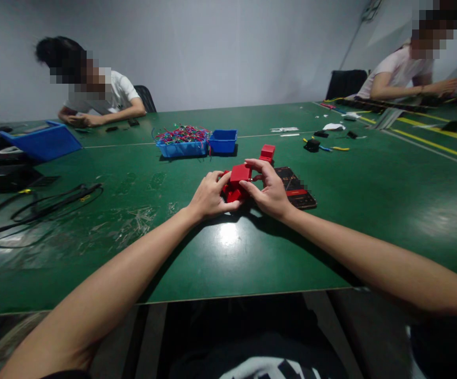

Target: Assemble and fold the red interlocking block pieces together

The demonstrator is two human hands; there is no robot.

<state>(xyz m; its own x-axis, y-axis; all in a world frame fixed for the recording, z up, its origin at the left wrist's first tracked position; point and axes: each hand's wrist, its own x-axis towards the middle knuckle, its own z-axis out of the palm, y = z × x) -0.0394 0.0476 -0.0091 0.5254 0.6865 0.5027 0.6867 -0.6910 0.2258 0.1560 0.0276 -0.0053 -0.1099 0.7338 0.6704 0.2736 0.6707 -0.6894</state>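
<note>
My left hand (211,195) is closed around the lower left part of a red box-shaped piece (241,173). My right hand (270,189) grips the right side of the same piece, its index finger at the top edge and its thumb lower down. More red parts (234,195) show beneath it between my hands; whether they are joined to it I cannot tell. Just beyond my right fingers stands another red piece (267,152) on the table. A dark smartphone (301,193) with a lit screen lies partly behind my right hand.
On the green table (228,263), a blue bin (184,149) heaped with coloured wires stands beside a smaller blue bin (223,142). Black cables (54,208) and a tilted blue tray (44,143) lie left. Pliers (325,148) lie right. Two people sit across the table.
</note>
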